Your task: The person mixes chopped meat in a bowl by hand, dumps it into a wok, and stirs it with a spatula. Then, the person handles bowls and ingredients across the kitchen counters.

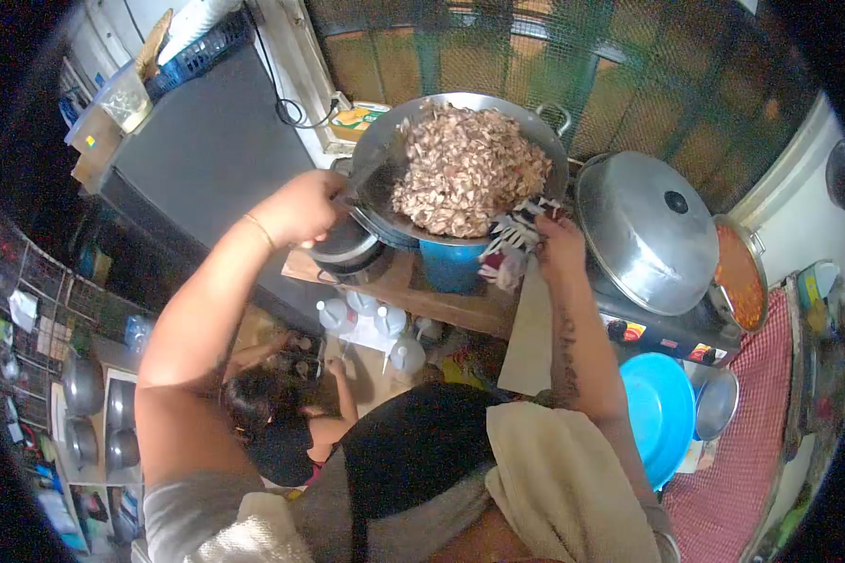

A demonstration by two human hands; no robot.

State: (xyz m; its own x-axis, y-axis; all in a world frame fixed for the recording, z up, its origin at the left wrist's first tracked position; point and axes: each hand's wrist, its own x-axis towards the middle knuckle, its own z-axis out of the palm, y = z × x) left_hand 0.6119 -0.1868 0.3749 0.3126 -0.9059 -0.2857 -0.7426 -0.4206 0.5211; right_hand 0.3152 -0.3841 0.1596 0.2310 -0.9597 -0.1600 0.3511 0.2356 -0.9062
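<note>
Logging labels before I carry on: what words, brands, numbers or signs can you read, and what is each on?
No text reads clearly.
Stickers on the stove front: too small to read.
Yellow-and-green box beside the pan: print too blurred.
Lettering on the right forearm: too blurred to quote.
Any other marks: too small.

The left hand (pixel 312 208) is gripping what looks like a metal utensil (pixel 377 183) at the left side of a wide pan (pixel 376 141) heaped with brownish-white pieces (pixel 469 169), while the right hand (pixel 561 248) is holding a patterned cloth (pixel 510 240) against its near-right rim.
</note>
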